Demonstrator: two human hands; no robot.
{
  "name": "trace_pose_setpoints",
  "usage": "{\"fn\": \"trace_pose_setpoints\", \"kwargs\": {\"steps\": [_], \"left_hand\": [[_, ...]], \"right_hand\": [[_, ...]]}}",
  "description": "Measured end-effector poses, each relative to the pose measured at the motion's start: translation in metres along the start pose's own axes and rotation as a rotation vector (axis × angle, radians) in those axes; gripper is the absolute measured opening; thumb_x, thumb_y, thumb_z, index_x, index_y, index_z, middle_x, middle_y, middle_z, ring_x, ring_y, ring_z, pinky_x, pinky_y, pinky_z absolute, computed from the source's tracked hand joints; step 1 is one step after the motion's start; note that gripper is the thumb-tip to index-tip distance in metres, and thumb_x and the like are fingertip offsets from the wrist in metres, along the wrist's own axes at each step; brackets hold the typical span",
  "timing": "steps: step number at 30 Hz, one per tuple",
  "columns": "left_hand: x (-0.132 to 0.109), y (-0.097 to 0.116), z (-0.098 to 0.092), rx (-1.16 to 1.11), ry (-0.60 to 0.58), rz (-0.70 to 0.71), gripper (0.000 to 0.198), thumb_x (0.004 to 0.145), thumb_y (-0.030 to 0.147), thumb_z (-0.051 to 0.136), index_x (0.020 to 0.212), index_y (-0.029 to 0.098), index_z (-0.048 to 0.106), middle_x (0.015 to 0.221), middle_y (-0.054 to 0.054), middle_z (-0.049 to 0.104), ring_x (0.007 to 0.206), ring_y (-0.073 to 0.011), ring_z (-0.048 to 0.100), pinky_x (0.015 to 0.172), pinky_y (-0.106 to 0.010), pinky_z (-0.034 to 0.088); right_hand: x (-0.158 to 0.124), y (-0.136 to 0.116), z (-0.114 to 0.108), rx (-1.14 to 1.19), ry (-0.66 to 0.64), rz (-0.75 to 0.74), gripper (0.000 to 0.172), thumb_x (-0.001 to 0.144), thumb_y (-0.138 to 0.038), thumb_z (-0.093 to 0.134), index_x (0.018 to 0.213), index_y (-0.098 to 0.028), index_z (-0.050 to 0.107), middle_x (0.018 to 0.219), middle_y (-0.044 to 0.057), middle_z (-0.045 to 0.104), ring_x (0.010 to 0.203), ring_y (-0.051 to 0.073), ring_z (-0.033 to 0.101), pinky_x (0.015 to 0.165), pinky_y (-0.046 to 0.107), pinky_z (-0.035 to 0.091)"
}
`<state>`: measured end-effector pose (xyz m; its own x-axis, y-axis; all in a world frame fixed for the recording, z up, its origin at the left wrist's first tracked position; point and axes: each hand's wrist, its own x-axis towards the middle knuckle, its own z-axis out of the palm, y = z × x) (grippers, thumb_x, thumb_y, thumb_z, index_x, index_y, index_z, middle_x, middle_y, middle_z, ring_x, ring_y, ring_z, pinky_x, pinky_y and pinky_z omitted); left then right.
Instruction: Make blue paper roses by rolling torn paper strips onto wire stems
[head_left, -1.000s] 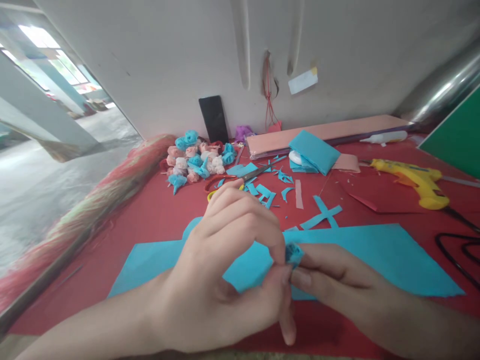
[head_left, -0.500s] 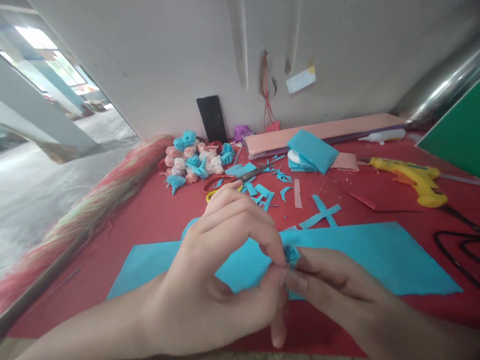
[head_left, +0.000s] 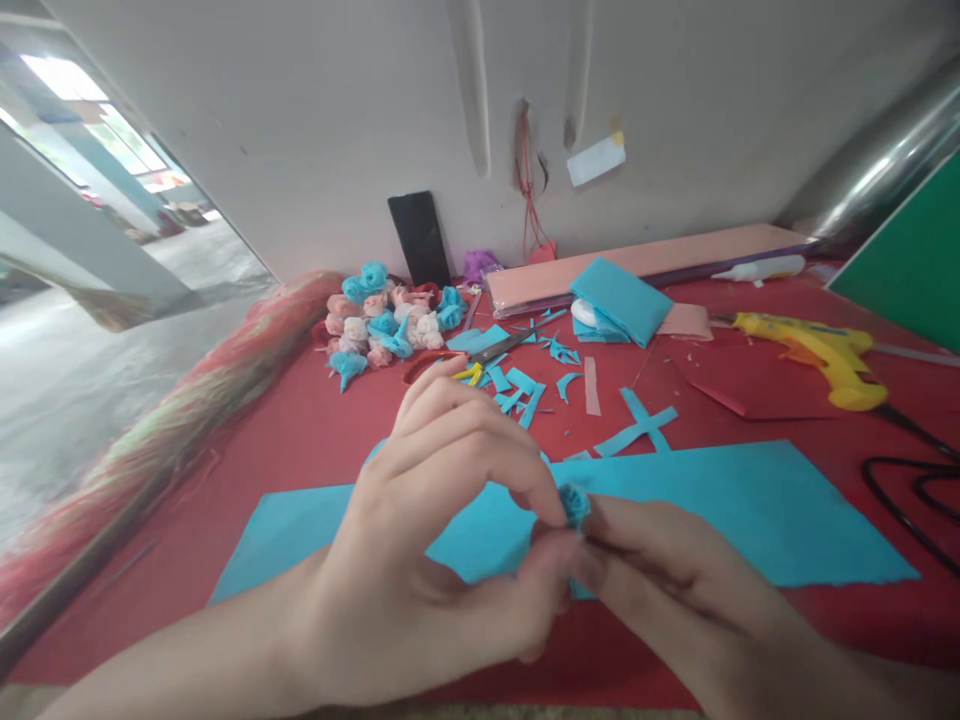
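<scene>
A small rolled blue paper flower (head_left: 575, 505) is pinched between my two hands above the table. My left hand (head_left: 450, 520) reaches in from the left, its index finger and thumb closed on the flower's left side. From the right, my right hand (head_left: 675, 570) grips its other side with thumb and forefinger. The lower part of the flower is hidden by my fingertips. Beneath my hands lies a wide blue paper sheet (head_left: 750, 520). Just past my left hand rest scissors (head_left: 491, 350) with red and yellow handles, partly covered by my fingers.
Finished paper flowers (head_left: 386, 325) in blue, pink and white are heaped at the back left. Blue paper scraps (head_left: 525, 385) lie mid-table. A yellow glue gun (head_left: 817, 350) with a black cord is at right. A black phone (head_left: 420, 238) leans on the wall beside a folded blue paper (head_left: 622, 300).
My left fingers have shifted slightly around the flower, and its rolled top shows a little more. Both hands keep their pinch. The whole view has moved slightly.
</scene>
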<state>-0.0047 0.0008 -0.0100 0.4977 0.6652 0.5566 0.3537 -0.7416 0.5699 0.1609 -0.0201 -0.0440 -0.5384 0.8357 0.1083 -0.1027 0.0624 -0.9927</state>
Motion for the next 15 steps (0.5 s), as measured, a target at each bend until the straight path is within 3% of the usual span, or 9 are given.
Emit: {"fn": "trace_pose_setpoints", "kwargs": {"steps": [5, 15], "left_hand": [[0.003, 0.004, -0.001, 0.078, 0.011, 0.017, 0.012, 0.076, 0.016, 0.065, 0.071, 0.023, 0.056, 0.062, 0.007, 0.063, 0.061, -0.0124, 0.053, 0.097, -0.039, 0.035], [0.007, 0.008, -0.004, 0.276, 0.061, 0.15, 0.014, 0.068, 0.017, 0.069, 0.072, 0.027, 0.06, 0.059, 0.008, 0.066, 0.058, -0.0137, 0.059, 0.101, -0.039, 0.037]], "right_hand": [[-0.006, 0.0, 0.002, -0.135, 0.119, -0.087, 0.032, 0.09, -0.009, 0.048, 0.077, -0.029, 0.069, 0.073, -0.007, 0.074, 0.077, 0.011, 0.07, 0.077, 0.016, 0.053], [-0.013, -0.003, 0.003, -0.304, 0.184, -0.17, 0.033, 0.09, -0.012, 0.045, 0.072, -0.027, 0.068, 0.076, -0.002, 0.074, 0.074, 0.015, 0.07, 0.073, 0.021, 0.057]]}}
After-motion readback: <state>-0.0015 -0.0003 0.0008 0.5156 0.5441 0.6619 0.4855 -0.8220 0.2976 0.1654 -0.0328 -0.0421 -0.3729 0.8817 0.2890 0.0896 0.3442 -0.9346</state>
